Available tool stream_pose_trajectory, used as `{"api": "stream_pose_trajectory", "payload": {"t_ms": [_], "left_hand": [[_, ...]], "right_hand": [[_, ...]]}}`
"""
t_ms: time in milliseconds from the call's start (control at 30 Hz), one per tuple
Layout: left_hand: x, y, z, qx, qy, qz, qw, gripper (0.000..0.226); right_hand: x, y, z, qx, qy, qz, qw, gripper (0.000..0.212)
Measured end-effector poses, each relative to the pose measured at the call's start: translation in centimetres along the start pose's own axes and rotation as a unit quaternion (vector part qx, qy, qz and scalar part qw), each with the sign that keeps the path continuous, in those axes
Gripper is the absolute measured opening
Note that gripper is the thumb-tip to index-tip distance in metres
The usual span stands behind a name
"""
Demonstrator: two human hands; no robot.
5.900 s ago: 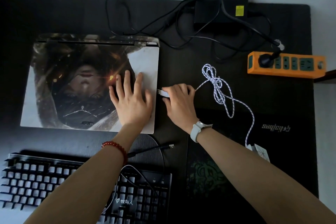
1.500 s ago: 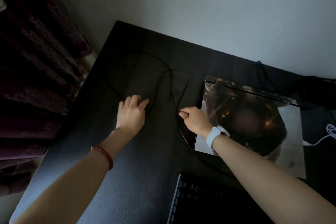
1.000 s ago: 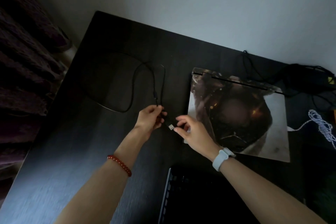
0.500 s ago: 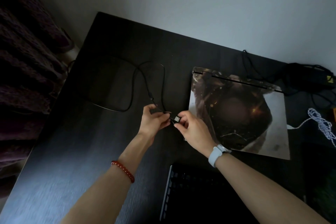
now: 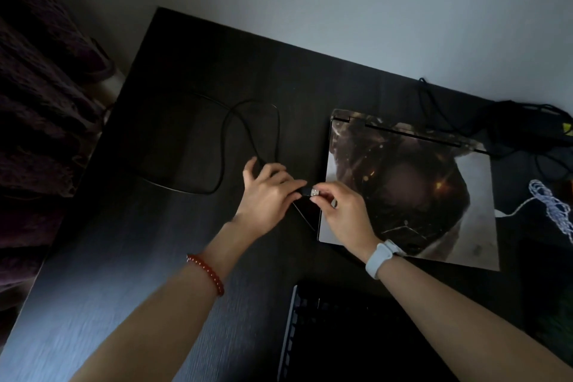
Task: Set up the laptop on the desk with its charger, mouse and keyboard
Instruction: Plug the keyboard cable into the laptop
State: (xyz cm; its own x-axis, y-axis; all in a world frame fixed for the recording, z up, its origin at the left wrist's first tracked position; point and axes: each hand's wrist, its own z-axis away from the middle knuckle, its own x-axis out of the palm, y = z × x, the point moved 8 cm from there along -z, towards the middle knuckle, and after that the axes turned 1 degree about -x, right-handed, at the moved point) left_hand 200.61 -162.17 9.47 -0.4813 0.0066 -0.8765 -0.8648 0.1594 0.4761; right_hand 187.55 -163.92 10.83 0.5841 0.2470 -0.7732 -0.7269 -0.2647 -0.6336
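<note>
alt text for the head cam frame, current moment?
Both hands hold a black cable's USB plug just left of a closed laptop on a dark desk: the left hand grips the cable behind the plug, the right hand pinches its metal end. The cable loops to the left; a keyboard lies nearest the camera.

One laptop, one keyboard, two hands — left, right — one black cable, one braided white cable, one charger brick.
</note>
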Motion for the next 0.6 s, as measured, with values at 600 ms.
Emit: {"api": "stream_pose_trajectory", "payload": {"t_ms": [600], "left_hand": [[3.1,-0.4,-4.4,0.038,0.06,-0.028,0.997,0.018]], "right_hand": [[-0.4,6.7,-1.2,0.167,0.047,0.232,0.957,0.048]]}}
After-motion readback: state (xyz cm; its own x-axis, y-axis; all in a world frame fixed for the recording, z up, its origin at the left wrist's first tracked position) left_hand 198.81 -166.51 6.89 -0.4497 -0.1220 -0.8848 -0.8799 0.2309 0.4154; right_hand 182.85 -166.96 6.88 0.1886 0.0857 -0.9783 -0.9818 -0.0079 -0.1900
